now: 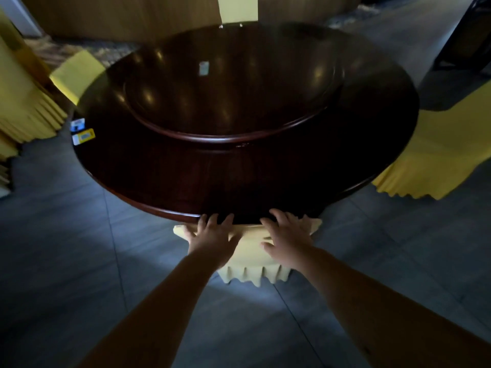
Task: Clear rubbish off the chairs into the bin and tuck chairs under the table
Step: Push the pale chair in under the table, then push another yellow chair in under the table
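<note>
The near yellow-covered chair stands tight against the counter rim, closing the way under it there. Open grey floor lies on both sides of that chair. A second covered chair crowds the right rim; a raised turntable fills the counter's middle.

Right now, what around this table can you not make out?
Head view only.
Seat of the near chair: hidden under the table, left hand and right hand.
Print on the two packets at the table's left rim: too small.
Right-side chair: cut off by the frame edge.
Bin: not in view.
</note>
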